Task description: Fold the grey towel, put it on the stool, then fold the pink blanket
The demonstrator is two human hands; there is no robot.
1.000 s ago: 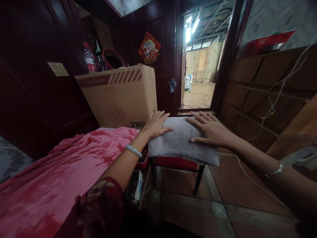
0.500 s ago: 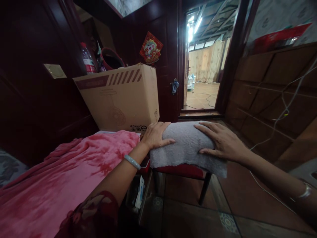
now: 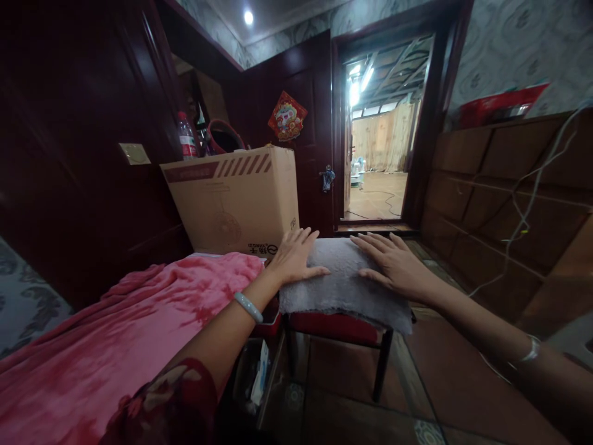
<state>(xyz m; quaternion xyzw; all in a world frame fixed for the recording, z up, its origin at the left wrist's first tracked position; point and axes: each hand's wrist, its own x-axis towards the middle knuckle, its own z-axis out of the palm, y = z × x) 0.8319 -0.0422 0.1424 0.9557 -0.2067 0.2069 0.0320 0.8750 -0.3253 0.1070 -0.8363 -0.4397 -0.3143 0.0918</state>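
A folded grey fluffy cloth lies on a red-seated stool with dark metal legs. My left hand rests flat on the cloth's left part, fingers spread. My right hand lies flat on its right part, fingers stretched toward the far edge. Neither hand grips anything. A pale bangle sits on my left wrist and a thin bracelet on my right.
A pink blanket covers the bed at the left. A large cardboard box stands behind it, with a water bottle beyond. An open doorway leads to a lit room. White cables hang along the wooden wall at right.
My hands had curled over the cloth's far edge half a second ago; now they lie flat on top again. The view has tilted upward.
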